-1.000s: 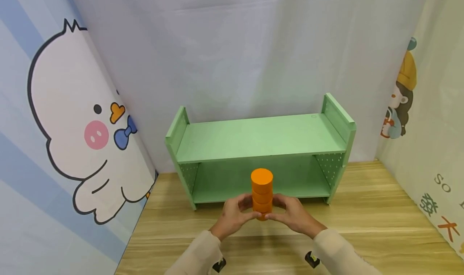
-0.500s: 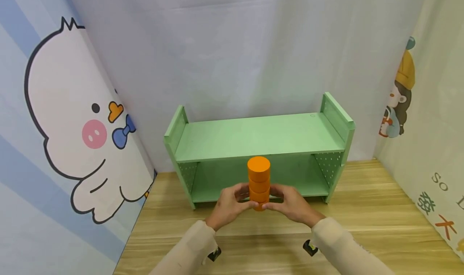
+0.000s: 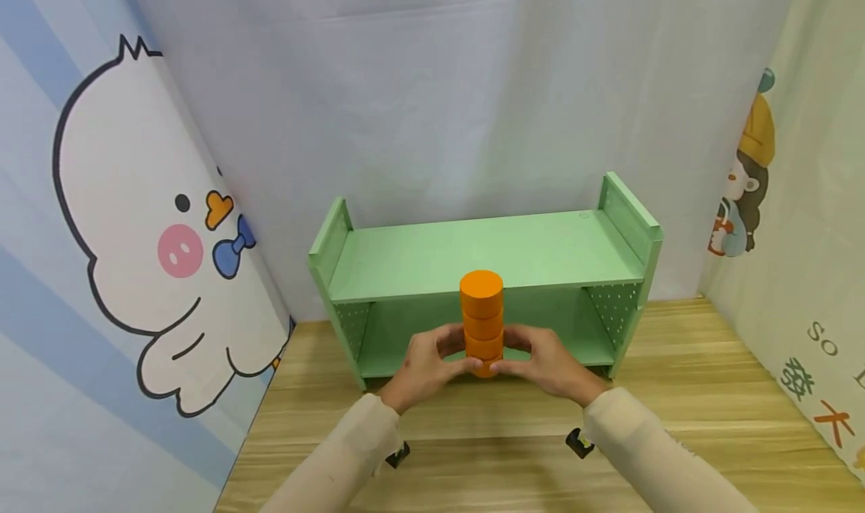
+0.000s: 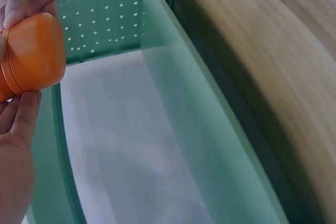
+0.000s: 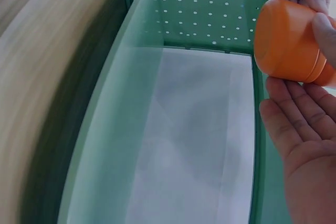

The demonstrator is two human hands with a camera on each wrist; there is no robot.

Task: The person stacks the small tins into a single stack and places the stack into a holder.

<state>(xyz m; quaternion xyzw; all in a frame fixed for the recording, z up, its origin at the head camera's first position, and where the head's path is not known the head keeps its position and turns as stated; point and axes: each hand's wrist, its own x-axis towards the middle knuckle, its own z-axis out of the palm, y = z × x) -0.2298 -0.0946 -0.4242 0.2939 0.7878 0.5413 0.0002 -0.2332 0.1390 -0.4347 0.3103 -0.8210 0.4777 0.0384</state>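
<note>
A stack of several orange cylinders (image 3: 483, 306) stands upright at the centre of the head view, in front of the green shelf (image 3: 432, 261). My left hand (image 3: 426, 359) grips its lower part from the left, thumb at the front and fingers round the side. From the other side my right hand (image 3: 549, 359) holds it the same way, the two thumbs nearly meeting. In the left wrist view the rounded lower end of the orange stack (image 4: 37, 51) shows above my left hand's fingers. The right wrist view has the orange stack (image 5: 289, 40) between fingers and thumb. Behind it, the fingertips are partly hidden.
The two-level shelf has raised side panels and perforated lower sides (image 3: 615, 314). It stands on a wood-grain table (image 3: 500, 453). Grey cloth (image 3: 473, 100) hangs behind, with printed cloths at left (image 3: 135, 295) and right (image 3: 777, 325).
Both hands have carried the orange stack up and forward in the head view, so its top now overlaps the front edge of the upper shelf. The grip looks the same.
</note>
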